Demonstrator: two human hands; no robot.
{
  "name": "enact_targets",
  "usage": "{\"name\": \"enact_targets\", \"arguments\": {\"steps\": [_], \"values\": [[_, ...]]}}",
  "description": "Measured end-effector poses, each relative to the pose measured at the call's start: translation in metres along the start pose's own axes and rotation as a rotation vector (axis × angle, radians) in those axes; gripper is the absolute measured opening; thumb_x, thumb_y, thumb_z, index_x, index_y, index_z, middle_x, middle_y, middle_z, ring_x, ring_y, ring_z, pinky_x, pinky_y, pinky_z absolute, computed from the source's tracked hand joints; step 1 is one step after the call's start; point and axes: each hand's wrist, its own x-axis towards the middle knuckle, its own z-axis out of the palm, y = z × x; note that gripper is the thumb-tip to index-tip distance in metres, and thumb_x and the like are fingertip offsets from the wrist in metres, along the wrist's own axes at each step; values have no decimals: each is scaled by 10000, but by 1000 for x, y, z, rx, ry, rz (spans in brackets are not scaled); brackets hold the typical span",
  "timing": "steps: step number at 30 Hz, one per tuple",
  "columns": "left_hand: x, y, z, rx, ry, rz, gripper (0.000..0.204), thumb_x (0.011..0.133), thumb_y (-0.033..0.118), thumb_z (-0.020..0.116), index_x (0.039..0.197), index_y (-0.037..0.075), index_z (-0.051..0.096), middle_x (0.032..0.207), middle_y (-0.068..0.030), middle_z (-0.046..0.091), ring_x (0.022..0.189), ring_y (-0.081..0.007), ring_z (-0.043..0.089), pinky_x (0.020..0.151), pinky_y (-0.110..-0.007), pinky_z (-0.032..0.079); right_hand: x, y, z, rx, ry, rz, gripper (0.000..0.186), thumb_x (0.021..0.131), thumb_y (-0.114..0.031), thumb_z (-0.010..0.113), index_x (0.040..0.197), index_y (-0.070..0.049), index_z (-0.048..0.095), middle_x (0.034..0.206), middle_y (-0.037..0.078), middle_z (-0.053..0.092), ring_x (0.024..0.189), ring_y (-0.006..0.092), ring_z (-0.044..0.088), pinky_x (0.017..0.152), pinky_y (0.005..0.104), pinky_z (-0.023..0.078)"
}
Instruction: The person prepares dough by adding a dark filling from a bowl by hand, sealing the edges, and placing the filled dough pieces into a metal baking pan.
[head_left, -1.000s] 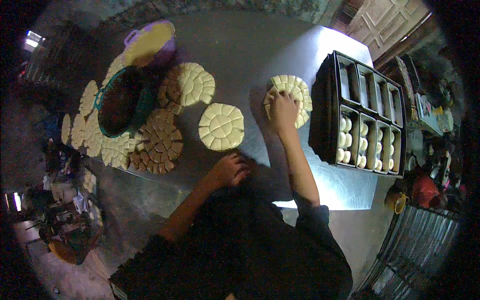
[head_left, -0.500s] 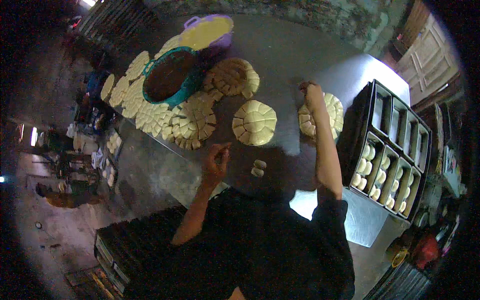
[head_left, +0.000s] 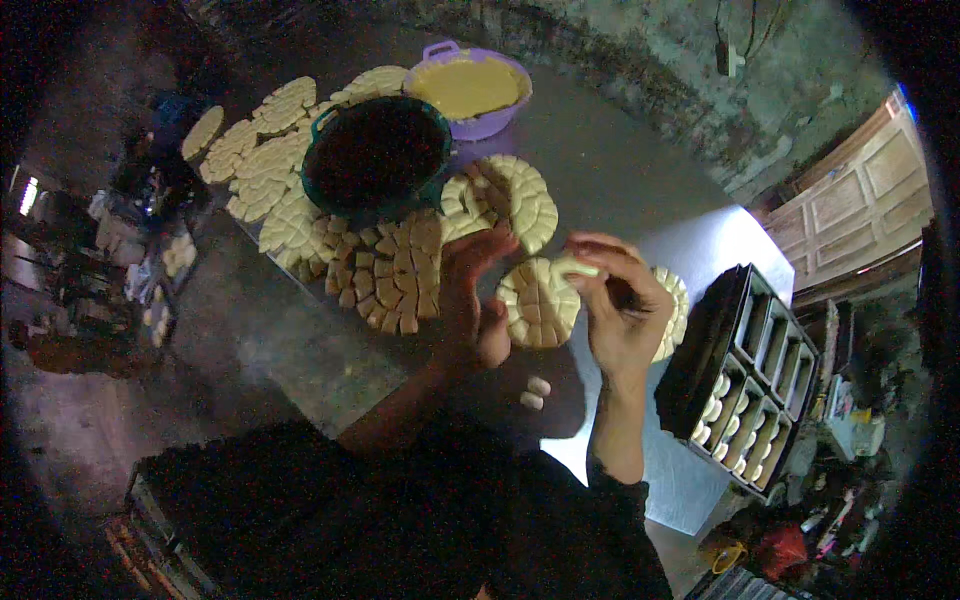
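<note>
My right hand (head_left: 630,305) is raised over the table with its fingers pinched on a pale piece of dough (head_left: 574,269). Facing it, my left hand (head_left: 475,300) is held up with thumb and fingers apart and nothing in it. Between and below the hands lies a round of dough (head_left: 538,310) scored into pieces. Two small dough pieces (head_left: 535,393) rest on the table nearer to me. A further cut round (head_left: 672,315) is partly hidden behind my right hand. Beyond my left hand sits another cut round (head_left: 525,195), and darker-looking cut dough (head_left: 390,275) lies to its left.
A green basin (head_left: 375,155) with dark contents and a purple basin (head_left: 490,125) with yellow contents stand at the back. Several cut dough rounds (head_left: 275,165) cover the left side. Black baking pans (head_left: 745,380), some holding dough pieces, stand at the right edge.
My right hand has come from the round at the right toward the middle and now holds a dough piece. My left hand has risen and opened. The view has shifted.
</note>
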Motion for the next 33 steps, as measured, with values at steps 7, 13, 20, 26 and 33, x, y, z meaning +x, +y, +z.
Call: {"name": "enact_targets", "arguments": {"steps": [7,13,20,26,33], "values": [[52,-70,-59,-596,-116,500,545,871,561,654,1054,48,667,956,-107,674,801,-265,675,762,-399,581,8,7,107,317,-180,458,556,813,28,746,1316,-21,514,1105,74,690,1006,162,664,905,298,517],[20,-138,-49,-945,108,-226,648,818,420,762,1267,39,489,1076,-116,631,948,-260,636,846,-401,556,47,51,176,146,-274,486,724,863,-25,737,1488,-23,372,1233,150,631,1037,164,626,952,302,480],[40,-195,-56,-985,240,-869,965,755,281,879,1488,32,303,1213,-123,567,1139,-256,571,959,-411,516,131,142,186,406,-223,713,666,896,-11,685,1491,-36,389,1217,181,641,1004,218,664,909,329,534],[40,-212,-94,-826,-52,-991,562,901,92,724,1384,33,444,1116,-69,556,1101,-195,568,1032,-391,461,271,296,176,-1020,-921,-27,466,1036,-261,518,1473,-120,442,1069,211,712,997,400,687,891,422,539],[52,-218,-112,-1019,-82,-1102,338,972,61,626,1296,21,538,999,-21,580,998,-160,587,970,-361,479,275,311,188,-934,-960,380,518,1073,-464,353,1437,-115,472,1191,239,660,1144,429,609,986,474,458]]}}
